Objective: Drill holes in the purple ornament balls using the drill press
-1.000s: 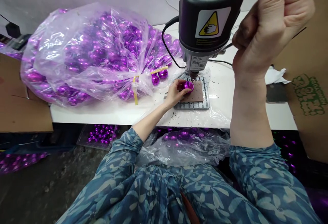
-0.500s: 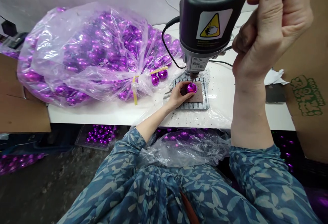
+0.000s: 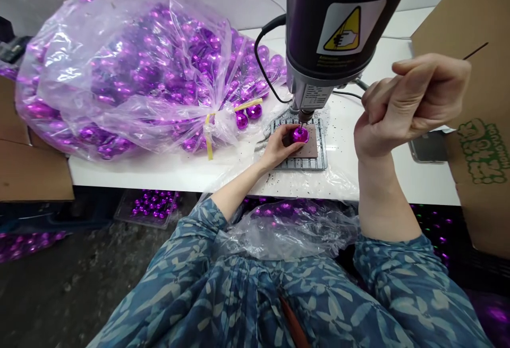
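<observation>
Ball [image 3: 302, 135], purple and shiny, is sitting on a brown pad [image 3: 311, 149] directly beneath the chuck [image 3: 306, 116] of a drill press [image 3: 338, 26]. The left hand [image 3: 282, 146] is holding this ball from its left side, thumb and fingers part-curled around it. The bit is pointing down at the ball's top; contact is too small to confirm. The right hand [image 3: 414, 102] is closing its fingers around the end of a lever [image 3: 360, 83] to the right of the machine. The pad is lying on a slotted metal base [image 3: 303, 164], and dark specks are dotting the white worktop [image 3: 342, 159] around it. To the left, a tied plastic bag [image 3: 131, 71] is bulging with similar balls. To the right, a phone [image 3: 428, 147] is lying near a cardboard box [image 3: 480, 204].
</observation>
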Motion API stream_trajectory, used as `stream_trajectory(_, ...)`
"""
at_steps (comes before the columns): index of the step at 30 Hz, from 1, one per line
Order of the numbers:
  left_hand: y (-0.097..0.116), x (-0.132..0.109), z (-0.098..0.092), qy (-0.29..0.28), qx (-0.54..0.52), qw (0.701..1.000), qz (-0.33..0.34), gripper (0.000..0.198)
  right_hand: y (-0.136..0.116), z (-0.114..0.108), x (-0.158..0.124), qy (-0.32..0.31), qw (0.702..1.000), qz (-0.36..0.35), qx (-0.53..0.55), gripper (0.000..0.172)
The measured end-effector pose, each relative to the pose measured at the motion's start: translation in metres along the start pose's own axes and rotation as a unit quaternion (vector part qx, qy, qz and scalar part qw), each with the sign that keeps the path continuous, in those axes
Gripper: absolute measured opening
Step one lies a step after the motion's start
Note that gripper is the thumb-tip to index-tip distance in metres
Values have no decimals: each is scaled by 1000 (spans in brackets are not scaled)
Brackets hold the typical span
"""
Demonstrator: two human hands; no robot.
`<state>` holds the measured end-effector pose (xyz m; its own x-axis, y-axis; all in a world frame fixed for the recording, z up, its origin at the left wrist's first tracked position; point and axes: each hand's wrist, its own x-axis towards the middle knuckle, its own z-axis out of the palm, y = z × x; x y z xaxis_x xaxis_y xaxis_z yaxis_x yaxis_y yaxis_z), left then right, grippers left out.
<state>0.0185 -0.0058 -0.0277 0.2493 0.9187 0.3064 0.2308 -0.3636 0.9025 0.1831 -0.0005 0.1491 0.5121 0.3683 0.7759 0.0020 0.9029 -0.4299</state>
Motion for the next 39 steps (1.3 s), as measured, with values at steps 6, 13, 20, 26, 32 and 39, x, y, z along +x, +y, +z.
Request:
stream_trajectory(6, -2, 0, 1, 4, -7, 1000, 3, 61, 15, -7, -9, 12, 999, -40, 11, 39)
stream_trajectory(13, 0, 1, 2, 13, -22, 1000, -10, 55, 5, -13, -26, 9, 1000, 1, -19, 35)
stream_trajectory(20, 4, 0, 2, 18, -18, 1000, -6, 53, -12, 4, -7, 11, 1000, 16, 12, 30)
stream_trajectory(26, 4, -1, 3, 18, -45, 999, 0, 55, -12, 42, 52, -11, 995, 95, -26, 33)
stream_trajectory(32, 29, -35, -15, 36, 7, 996, 85, 40, 8, 41, 62, -18, 991, 130, -23, 31)
stream_trajectory(39, 57, -88, -45, -229, 46, 963, 134, 37, 2, 39, 57, -11, 990, 139, -10, 28)
